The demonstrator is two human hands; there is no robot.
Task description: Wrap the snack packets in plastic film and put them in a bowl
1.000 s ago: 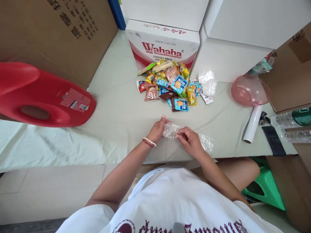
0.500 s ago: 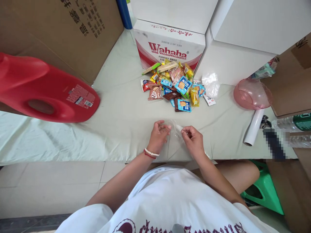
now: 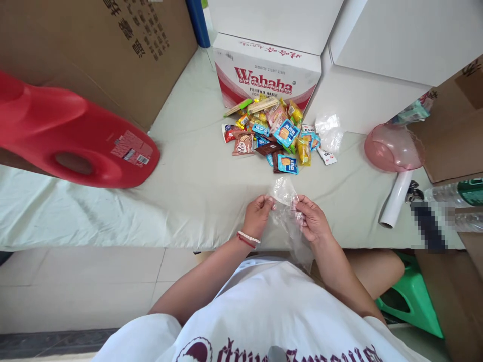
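Observation:
A clear plastic bag [image 3: 284, 192] is stretched between my two hands near the front edge of the cloth-covered table [image 3: 196, 201]. My left hand [image 3: 259, 213] pinches its left side, with a white bead bracelet and a red band on the wrist. On the other side, my right hand [image 3: 312, 217] grips the bag between thumb and fingers. The lower part of the bag hangs down between my forearms, past the table edge. Just beyond my hands lies a heap of small wrapped snacks [image 3: 285, 131] in several colours, with another crumpled clear bag [image 3: 329, 129] to its right.
Behind the snacks stands a Wahaha carton [image 3: 267, 73]. A large red jug [image 3: 94, 146] is at the left beside a brown cardboard box [image 3: 94, 55]. To the right are a pink bowl [image 3: 392, 148], a white roll [image 3: 397, 201] and plastic bottles [image 3: 445, 193]. A green stool [image 3: 415, 301] is below.
My left hand has moved right and closed on the bag, where its fingers were apart before. The bag is now lifted and spread between both hands. My right hand has shifted slightly right.

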